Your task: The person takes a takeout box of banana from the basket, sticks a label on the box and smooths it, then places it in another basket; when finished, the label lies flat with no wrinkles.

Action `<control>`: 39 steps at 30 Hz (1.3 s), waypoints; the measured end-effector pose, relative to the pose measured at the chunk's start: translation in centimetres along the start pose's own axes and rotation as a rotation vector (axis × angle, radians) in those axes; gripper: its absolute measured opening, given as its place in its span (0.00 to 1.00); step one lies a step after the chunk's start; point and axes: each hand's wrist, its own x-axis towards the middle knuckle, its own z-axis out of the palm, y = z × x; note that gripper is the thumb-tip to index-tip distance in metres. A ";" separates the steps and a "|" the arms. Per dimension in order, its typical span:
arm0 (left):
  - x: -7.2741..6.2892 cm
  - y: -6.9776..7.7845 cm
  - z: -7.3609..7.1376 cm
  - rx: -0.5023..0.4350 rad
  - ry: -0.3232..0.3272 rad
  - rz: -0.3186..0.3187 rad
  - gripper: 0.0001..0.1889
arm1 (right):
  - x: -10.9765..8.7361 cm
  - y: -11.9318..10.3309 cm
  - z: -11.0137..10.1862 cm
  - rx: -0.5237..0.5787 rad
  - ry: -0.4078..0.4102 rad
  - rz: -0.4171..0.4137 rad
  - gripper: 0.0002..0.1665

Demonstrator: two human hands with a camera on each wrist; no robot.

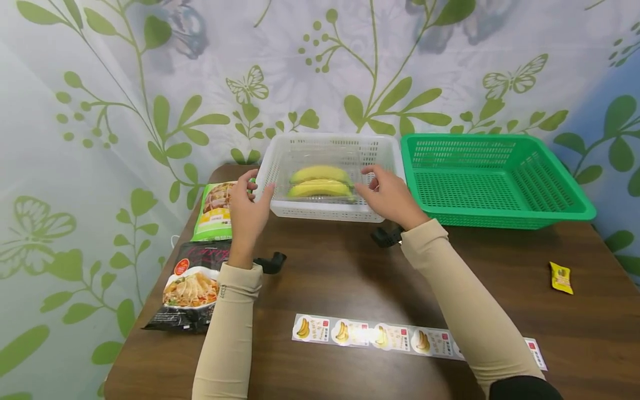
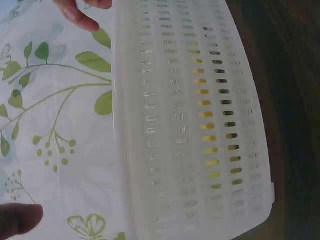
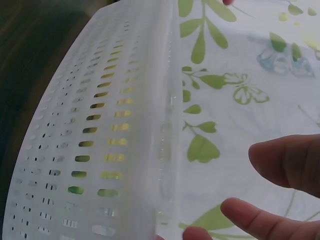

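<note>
Two yellow bananas (image 1: 321, 188) lie in a clear plastic box (image 1: 295, 161) inside a white perforated basket (image 1: 332, 211). My left hand (image 1: 246, 208) is at the basket's left end, thumb and fingers apart with nothing between them. Over the basket's right end hovers my right hand (image 1: 387, 194), fingers loosely bent beside the clear box and holding nothing. In the right wrist view, the right thumb (image 3: 290, 162) and fingertips stand apart above the rim. Both wrist views show the yellow of the bananas through the basket's slots.
A green basket (image 1: 470, 186) stands right of the white one. Food bags (image 1: 192, 291) line the table's left side, partly behind the left arm. A strip of banana stickers (image 1: 357, 333) lies in front, partly under the right forearm. A small yellow packet (image 1: 561, 278) is at right.
</note>
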 end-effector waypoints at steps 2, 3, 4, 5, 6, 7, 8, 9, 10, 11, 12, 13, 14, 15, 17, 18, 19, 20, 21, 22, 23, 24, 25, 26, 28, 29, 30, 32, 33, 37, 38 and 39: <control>0.0 -0.2 0.0 -0.044 0.022 -0.055 0.29 | 0.5 0.3 0.1 0.010 -0.018 0.027 0.32; 0.0 -0.2 0.0 -0.062 0.024 -0.079 0.30 | 0.8 0.4 0.2 0.017 -0.025 0.041 0.32; 0.0 -0.4 0.1 -0.081 0.024 -0.097 0.30 | 1.0 0.6 0.2 0.022 -0.030 0.054 0.32; 0.0 -0.6 0.2 -0.096 0.021 -0.115 0.31 | 1.1 0.8 0.3 0.025 -0.035 0.066 0.32; 0.0 -0.7 0.3 -0.113 0.015 -0.133 0.31 | 1.3 0.9 0.4 0.030 -0.041 0.079 0.33; 0.0 -0.9 0.5 -0.129 0.007 -0.152 0.31 | 1.4 1.1 0.5 0.035 -0.045 0.091 0.33; 0.1 -1.1 0.6 -0.135 0.001 -0.165 0.32 | 1.6 1.2 0.7 0.034 -0.049 0.102 0.34; 0.1 -1.3 0.8 -0.134 0.000 -0.175 0.32 | 1.8 1.3 0.8 0.036 -0.054 0.111 0.34; 0.0 -1.5 0.9 -0.139 0.003 -0.188 0.31 | 2.0 1.4 0.9 0.034 -0.059 0.118 0.35; 0.0 -1.6 1.0 -0.137 0.010 -0.202 0.31 | 2.1 1.4 1.1 0.027 -0.061 0.124 0.36; 0.0 -1.8 1.1 -0.141 0.020 -0.213 0.31 | 2.4 1.4 1.2 0.020 -0.064 0.130 0.37; 0.0 -2.0 1.2 -0.142 0.031 -0.226 0.30 | 2.6 1.4 1.3 0.013 -0.065 0.134 0.38; 0.0 -2.1 1.3 -0.138 0.042 -0.235 0.30 | 2.8 1.4 1.4 0.006 -0.071 0.143 0.39; -0.1 -2.3 1.3 -0.139 0.050 -0.246 0.30 | 3.0 1.4 1.5 0.002 -0.077 0.152 0.39; -0.1 -2.6 1.4 -0.156 0.050 -0.260 0.29 | 3.4 1.5 1.7 -0.014 -0.083 0.168 0.40; -0.1 -2.8 1.5 -0.169 0.043 -0.263 0.29 | 3.5 1.5 1.8 -0.016 -0.092 0.180 0.40; -0.2 -2.9 1.5 -0.178 0.034 -0.269 0.29 | 3.7 1.6 1.8 -0.025 -0.098 0.190 0.40; -0.2 -2.9 1.6 -0.186 0.025 -0.271 0.29 | 3.9 1.7 1.9 -0.037 -0.103 0.199 0.40; -0.2 -3.0 1.6 -0.200 0.018 -0.273 0.29 | 4.0 1.7 1.9 -0.047 -0.106 0.204 0.40; -0.2 -3.0 1.7 -0.216 0.013 -0.273 0.29 | 4.2 1.8 1.9 -0.054 -0.111 0.208 0.40; -0.2 -2.9 1.8 -0.225 0.004 -0.279 0.29 | 4.3 1.9 1.9 -0.059 -0.119 0.214 0.40; -0.2 -2.9 1.8 -0.241 -0.007 -0.283 0.29 | 4.4 2.0 1.9 -0.059 -0.124 0.219 0.39; -0.2 -2.9 1.9 -0.252 -0.018 -0.288 0.29 | 4.5 2.1 1.9 -0.056 -0.129 0.220 0.39; -0.1 -2.9 1.9 -0.264 -0.032 -0.293 0.29 | 4.6 2.1 1.9 -0.040 -0.138 0.225 0.39; 0.0 -2.9 2.1 -0.301 -0.064 -0.303 0.30 | 4.6 2.2 1.8 0.000 -0.159 0.236 0.39; 0.1 -2.9 2.1 -0.319 -0.082 -0.311 0.31 | 4.7 2.2 1.7 0.022 -0.167 0.239 0.39; 0.1 -2.9 2.1 -0.338 -0.093 -0.313 0.32 | 4.7 2.3 1.7 0.042 -0.175 0.240 0.39; 0.3 -3.0 2.2 -0.370 -0.103 -0.315 0.34 | 4.8 2.3 1.6 0.083 -0.188 0.237 0.39; 0.3 -3.0 2.2 -0.383 -0.107 -0.315 0.35 | 4.8 2.4 1.5 0.096 -0.194 0.234 0.38; 0.3 -3.0 2.1 -0.395 -0.105 -0.312 0.37 | 5.2 2.6 1.6 0.165 -0.211 0.219 0.37; 0.3 -3.0 2.1 -0.390 -0.102 -0.314 0.37 | 5.3 2.6 1.6 0.183 -0.216 0.219 0.37; 0.2 -3.0 2.0 -0.387 -0.099 -0.316 0.37 | 5.4 2.6 1.7 0.198 -0.222 0.219 0.37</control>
